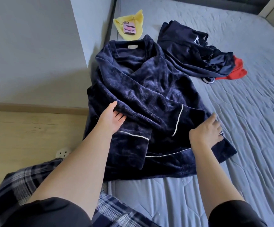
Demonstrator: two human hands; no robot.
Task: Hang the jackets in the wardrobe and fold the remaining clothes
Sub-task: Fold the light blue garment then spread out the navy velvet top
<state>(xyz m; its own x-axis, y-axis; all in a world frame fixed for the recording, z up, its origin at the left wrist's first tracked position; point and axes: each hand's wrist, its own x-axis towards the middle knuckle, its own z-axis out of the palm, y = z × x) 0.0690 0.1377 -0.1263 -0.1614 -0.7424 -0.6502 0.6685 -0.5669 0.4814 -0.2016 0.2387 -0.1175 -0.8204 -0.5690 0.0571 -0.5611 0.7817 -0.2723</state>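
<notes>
Your left hand point(112, 117) pinches the robe point(149, 89) fold to tuck it in, while your right hand point(209, 130), fingers spread, pins the hem flat.

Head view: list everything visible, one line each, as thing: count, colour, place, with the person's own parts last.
fleece robe: one, navy with white piping, spread on the bed's near left
bed: one, grey-blue quilted cover, fills the right
dark garment pile: one, navy, behind the robe
red garment: one, red, under the pile's right end
yellow cloth: one, yellow, far left of the bed
phone: one, pink case, on the yellow cloth
floor: wood, pale, left
left hand: gripping a robe fold
right hand: flat on the robe's right edge
</notes>
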